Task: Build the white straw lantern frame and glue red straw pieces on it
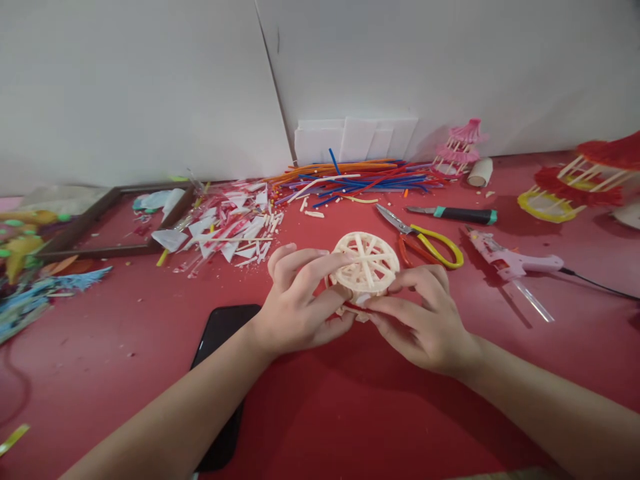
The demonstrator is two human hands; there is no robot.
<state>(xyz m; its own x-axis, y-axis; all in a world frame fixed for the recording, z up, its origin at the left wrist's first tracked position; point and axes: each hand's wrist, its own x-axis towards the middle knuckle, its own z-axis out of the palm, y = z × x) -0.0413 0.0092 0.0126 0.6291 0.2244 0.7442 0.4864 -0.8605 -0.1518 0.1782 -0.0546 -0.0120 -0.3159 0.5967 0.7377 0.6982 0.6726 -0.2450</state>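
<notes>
Between both hands, raised over the red table, is a cream-coloured craft model (369,261) with a round spoked wheel on its upper side. My left hand (305,293) grips it from the left, with a finger reaching over the wheel's rim. On the other side my right hand (425,317) pinches the lower front edge, near a small white piece (363,299). Fingers hide much of the model's underside. Just beyond it lie scissors (434,245) with yellow and red handles.
A pink glue gun (520,263) with its cord and a utility knife (457,214) lie right. Coloured sticks (355,181) and white scraps (235,220) spread along the back. A black phone (225,333) rests under my left forearm. Tiered pink (459,148) and red models (585,177) stand back right.
</notes>
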